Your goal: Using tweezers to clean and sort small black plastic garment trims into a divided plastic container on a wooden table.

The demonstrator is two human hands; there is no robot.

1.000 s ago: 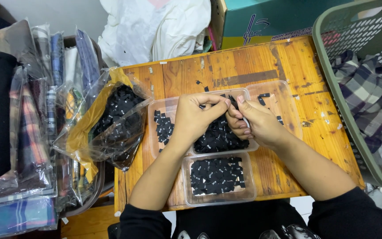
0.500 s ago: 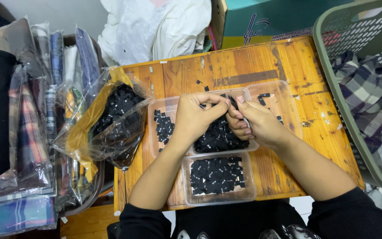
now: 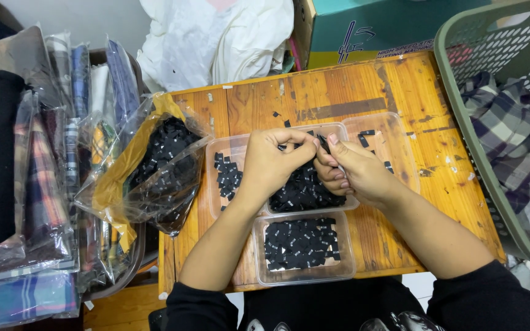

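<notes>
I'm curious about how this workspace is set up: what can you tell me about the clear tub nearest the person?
The clear tub is a shallow rectangular container of see-through plastic with rounded corners. It sits flat on the wooden table, close to its near edge, touching the larger clear tray behind it. A flat layer of small black squares covers most of its bottom. Neither hand touches it.

Scuffed varnished wooden table (image 3: 363,92), clear glossy plastic trays (image 3: 305,276), matt black pieces (image 3: 302,242), crinkled plastic bag (image 3: 148,171)

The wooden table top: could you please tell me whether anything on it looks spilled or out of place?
Yes: a few small black pieces lie loose on the wooden table, outside the clear plastic trays that hold the rest. Its surface also looks scuffed and stained.
</notes>
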